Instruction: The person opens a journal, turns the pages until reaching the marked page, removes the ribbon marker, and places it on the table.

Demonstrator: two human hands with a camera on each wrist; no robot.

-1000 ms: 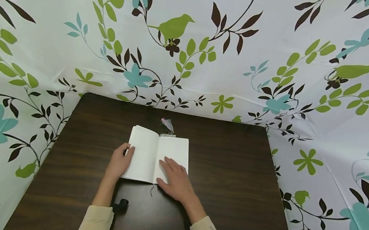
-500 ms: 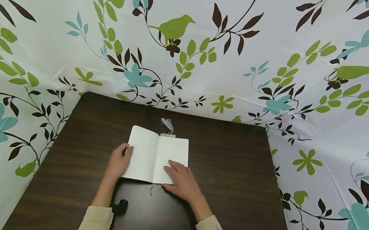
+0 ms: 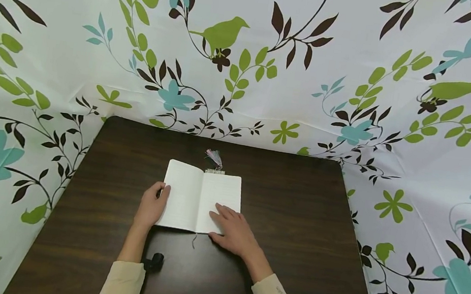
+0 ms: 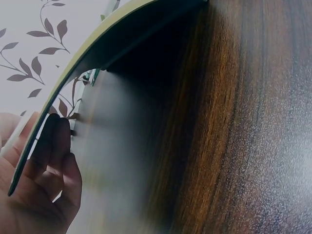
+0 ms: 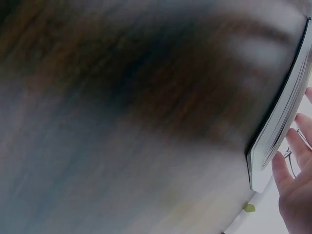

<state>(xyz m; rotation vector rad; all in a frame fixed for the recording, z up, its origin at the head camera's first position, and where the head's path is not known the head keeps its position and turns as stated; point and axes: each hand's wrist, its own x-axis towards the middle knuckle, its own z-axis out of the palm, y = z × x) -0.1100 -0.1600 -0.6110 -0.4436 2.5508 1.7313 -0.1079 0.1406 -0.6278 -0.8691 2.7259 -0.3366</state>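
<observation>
Notebook [image 3: 181, 197]: lies open on the dark wood-grain desk [image 3: 307, 216], slightly left of the midline and short of the far edge. In the head view, both facing pages are off-white, their faint ruling hard to make out. A small pale strip [image 3: 215, 171] shows at the right page's top edge; whether it sits between or under pages cannot be told. A pale tassel [image 3: 214, 157] extends from it toward the desk's far edge, and a thin ribbon [image 3: 193, 242] protrudes below the spine. The left hand [image 3: 152, 205] grips the left page edge, thumb visible, other fingers mostly hidden. The right hand [image 3: 234, 231] rests on the right page, fingers extended, concealing its lower outer corner. A black object [image 3: 154, 262] beside the left cuff is not identifiable, and the desk's near left corner is out of frame. The left wrist view reveals what the head view does not: the left cover [image 4: 117, 39] is bowed up off the desk, dark underneath, pinched between the thumb, partly cut off, and the fingers. The right wrist view shows the page block [image 5: 278, 129] edge-on, with relaxed fingertips beside it; the hand is cropped at the frame and the desk surface is blurred.
</observation>
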